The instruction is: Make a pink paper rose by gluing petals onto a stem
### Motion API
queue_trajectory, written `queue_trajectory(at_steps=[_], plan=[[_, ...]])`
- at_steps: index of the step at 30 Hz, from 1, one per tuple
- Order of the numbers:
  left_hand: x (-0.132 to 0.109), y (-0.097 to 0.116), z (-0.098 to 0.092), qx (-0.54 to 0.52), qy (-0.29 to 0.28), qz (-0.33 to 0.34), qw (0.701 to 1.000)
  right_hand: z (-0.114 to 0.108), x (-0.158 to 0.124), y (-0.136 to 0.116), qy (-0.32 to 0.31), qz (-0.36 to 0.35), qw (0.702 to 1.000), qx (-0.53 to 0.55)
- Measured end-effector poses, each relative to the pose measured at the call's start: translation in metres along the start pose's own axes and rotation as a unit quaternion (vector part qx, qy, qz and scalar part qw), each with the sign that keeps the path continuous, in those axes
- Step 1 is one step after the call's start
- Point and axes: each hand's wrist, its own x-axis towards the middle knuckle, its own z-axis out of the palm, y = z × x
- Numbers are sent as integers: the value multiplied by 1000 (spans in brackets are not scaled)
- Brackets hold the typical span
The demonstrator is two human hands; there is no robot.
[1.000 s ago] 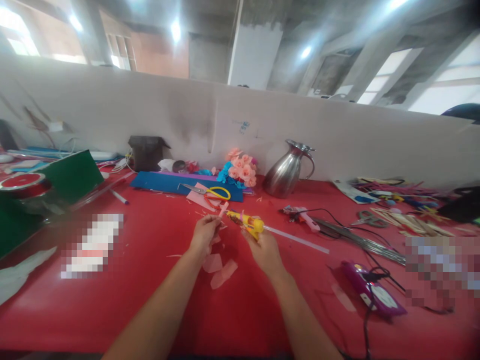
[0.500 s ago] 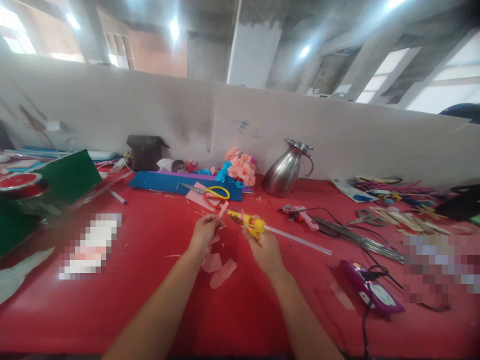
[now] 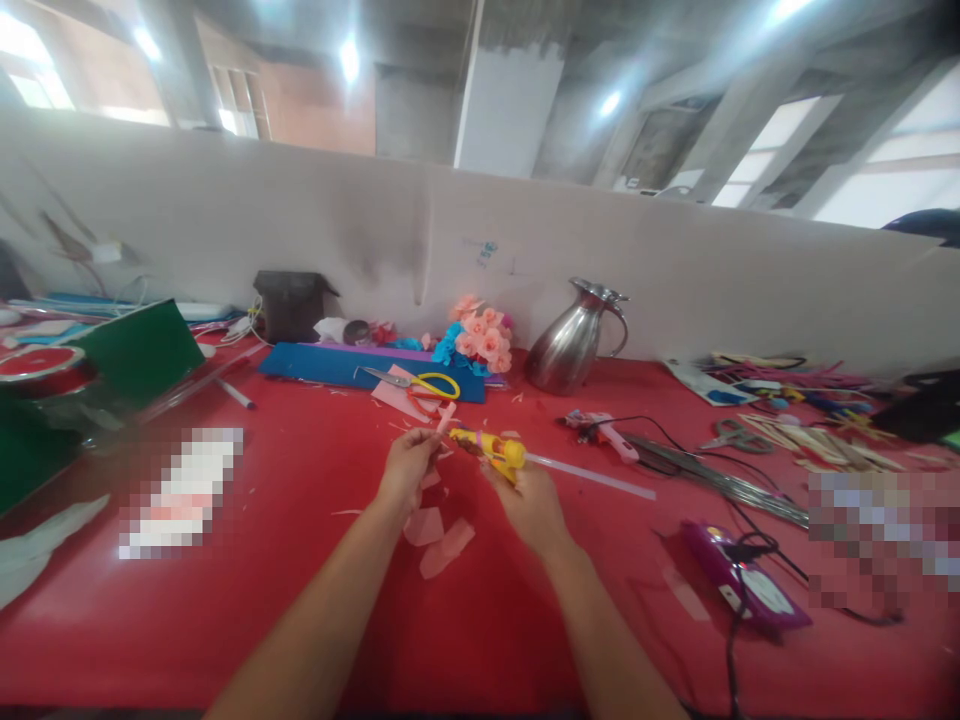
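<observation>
My right hand (image 3: pixel 529 500) is closed round a yellow glue gun (image 3: pixel 491 448), its nozzle pointing left. A long clear glue stick (image 3: pixel 596 475) juts from the gun's back end. In my left hand (image 3: pixel 409 468) a small pink paper strip (image 3: pixel 446 416) is pinched between fingers and thumb, close to the nozzle; whether the two touch I cannot tell. Cut pink paper pieces (image 3: pixel 448 548) lie on the table just below my hands. Beyond them, yellow-and-orange-handled scissors (image 3: pixel 412 381) rest on a pink sheet (image 3: pixel 403 396) and a blue board (image 3: pixel 322 366).
A steel jug (image 3: pixel 568 345) and pink paper flowers (image 3: pixel 484 335) stand at the back of the red table (image 3: pixel 300 610). To the right are a pink glue gun (image 3: pixel 616 440), a bundle of wires (image 3: pixel 727 485) and a purple power strip (image 3: pixel 750 580) with black cords.
The yellow glue gun has turned slightly in my right hand, and the glue stick's far end has shifted a little left and up. My left hand stays almost still with the pink strip.
</observation>
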Motion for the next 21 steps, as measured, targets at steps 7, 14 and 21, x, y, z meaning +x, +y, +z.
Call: queue_trajectory(at_steps=[7,14,21], plan=[[3,-2,-3,-6,-2,6,1000,-2,2,4,17,28,999,20],[15,5,-17,-57,47,62,995,-12,18,44,7,188,981,37],[22,13,-27,-63,93,77,991,-25,18,68,45,202,948,-240]])
